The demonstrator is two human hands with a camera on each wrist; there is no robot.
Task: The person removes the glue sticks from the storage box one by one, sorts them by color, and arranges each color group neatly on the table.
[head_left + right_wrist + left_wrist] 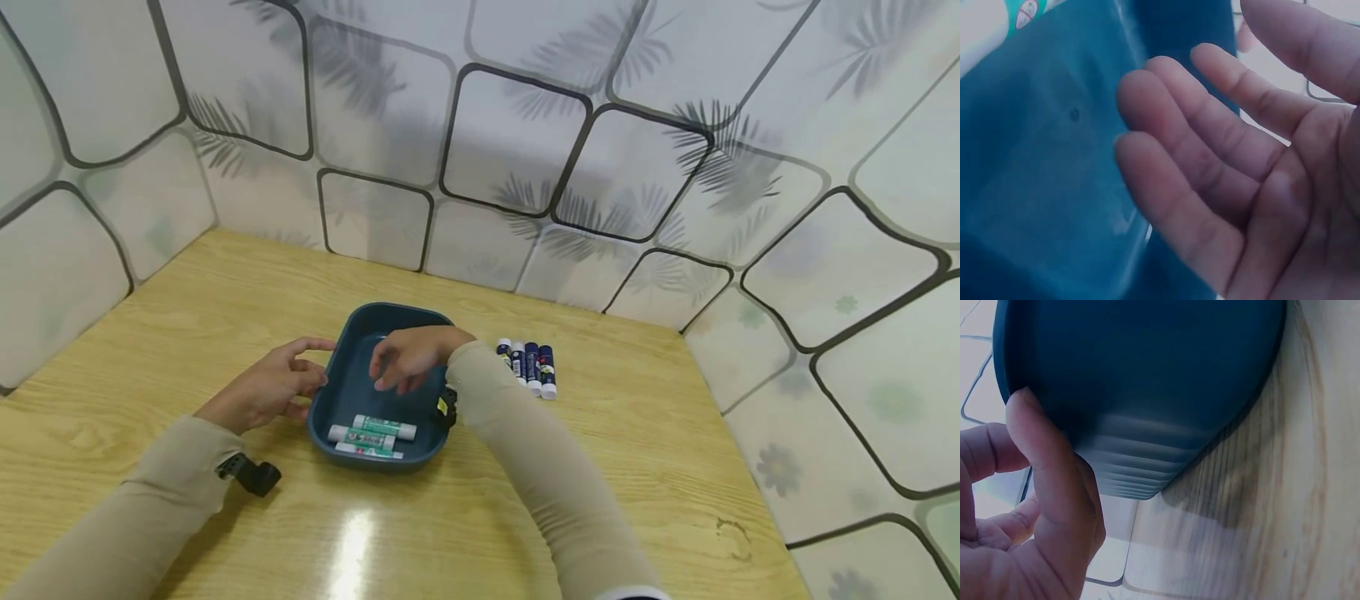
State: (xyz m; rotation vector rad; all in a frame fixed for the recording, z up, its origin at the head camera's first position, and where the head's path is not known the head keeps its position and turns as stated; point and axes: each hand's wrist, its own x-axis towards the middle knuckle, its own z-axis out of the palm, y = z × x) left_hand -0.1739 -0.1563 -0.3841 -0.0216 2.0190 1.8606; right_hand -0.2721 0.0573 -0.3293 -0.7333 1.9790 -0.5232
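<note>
A dark blue plastic bin (378, 467) stands on the table, with three green-and-white glue sticks (362, 437) lying at its near end. My left hand (272, 387) is at the bin's left side, fingers spread; in the left wrist view a fingertip (1025, 403) rests at the bin's rim. Over the inside of the bin hangs my right hand (412, 357), fingers loosely bent and the palm bare in the right wrist view. Part of one glue stick (991, 31) shows in that view's upper left corner.
Several dark blue-and-white glue sticks (532, 368) lie side by side right of the bin, partly behind the right sleeve (540, 475). The wooden table (645, 467) meets a patterned curtain (495, 242) at the back and sides.
</note>
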